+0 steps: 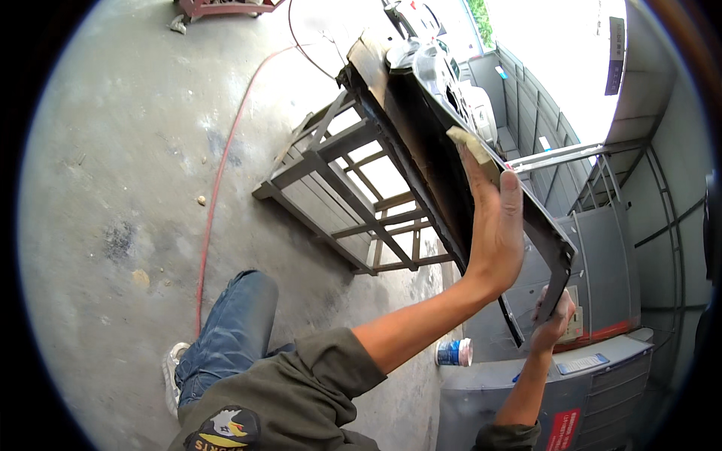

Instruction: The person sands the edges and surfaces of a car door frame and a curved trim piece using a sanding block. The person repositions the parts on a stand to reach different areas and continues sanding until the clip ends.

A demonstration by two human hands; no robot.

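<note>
A dark car body panel (421, 128) with a pale outer edge leans at a slant over a grey slatted stand (331, 165). My left hand (496, 233) lies along the panel's upper edge, thumb up. Between its fingers and the panel is a pale yellow piece (474, 143) that looks like folded sandpaper. Lower right, my right hand (555, 325) is closed round the panel's near corner, fingers partly hidden behind it. Pale dust coats the fingertips of both hands.
A red hose (218, 188) runs across the concrete floor at the left. Below the panel lies a white and blue bucket (455, 352), near a grey counter (496, 376). Cars (481, 113) stand beyond the panel, and a red cart (226, 7) is at the top left.
</note>
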